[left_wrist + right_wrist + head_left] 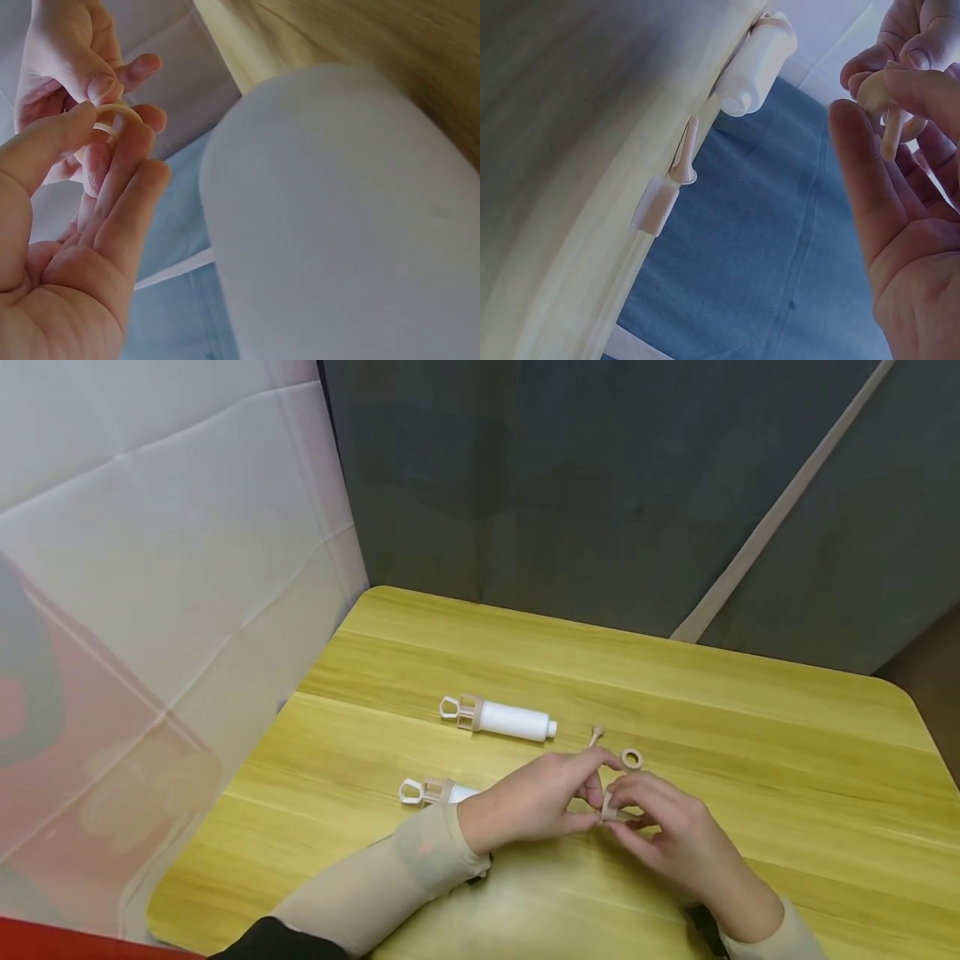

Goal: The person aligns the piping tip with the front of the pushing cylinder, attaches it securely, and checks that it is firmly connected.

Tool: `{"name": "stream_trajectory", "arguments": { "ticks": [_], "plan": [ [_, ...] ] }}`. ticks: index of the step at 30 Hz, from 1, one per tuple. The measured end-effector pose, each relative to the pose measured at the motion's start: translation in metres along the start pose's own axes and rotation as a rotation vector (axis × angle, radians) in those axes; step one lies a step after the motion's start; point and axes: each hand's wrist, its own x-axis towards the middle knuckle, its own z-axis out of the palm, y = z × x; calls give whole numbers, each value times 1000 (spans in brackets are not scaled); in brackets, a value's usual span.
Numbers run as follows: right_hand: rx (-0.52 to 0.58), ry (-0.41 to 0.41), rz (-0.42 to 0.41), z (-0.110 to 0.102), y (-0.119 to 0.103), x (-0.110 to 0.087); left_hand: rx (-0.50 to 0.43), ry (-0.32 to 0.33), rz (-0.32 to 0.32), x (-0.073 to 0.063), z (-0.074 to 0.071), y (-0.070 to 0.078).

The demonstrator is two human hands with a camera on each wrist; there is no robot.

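Observation:
In the head view my left hand (532, 797) and right hand (682, 831) meet fingertip to fingertip low over the table. Between them is a small beige ring (609, 807), which the thumb and fingers of both hands pinch from opposite sides. The right wrist view shows a slim beige peg (891, 135) sticking out of the ring toward my right palm. Just beyond the hands, another beige ring (634, 767) lies flat, with a flared beige pin (597, 733) to its left. Fingers hide much of the held parts.
A white cylinder (513, 721) with a beige frame and loop handle lies behind my left hand. A second similar cylinder (461, 793) is partly covered by the left forearm. The wooden table (750, 760) meets a dark curtain at the back and a pale one at left.

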Motion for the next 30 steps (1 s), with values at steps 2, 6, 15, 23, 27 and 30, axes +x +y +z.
{"name": "stream_trajectory", "arguments": {
  "ticks": [2, 6, 15, 23, 27, 30],
  "plan": [
    [-8, 3, -6, 0, 0, 1, 6, 9, 3, 0, -1, 1],
    [-9, 12, -12, -1, 0, 2, 2, 28, -6, -1, -2, 4],
    [10, 28, -16, -2, -2, 3, 16, 18, -1, -1, -2, 6],
    [3, 38, 5, -2, -5, 3, 24, 9, 29, -1, -4, 8],
    [13, 48, 13, -1, -7, 2, 24, -8, 34, -2, -4, 8],
    [20, 59, 9, 0, -7, 3, 28, -6, 43, -1, -5, 7]
  ]
}}
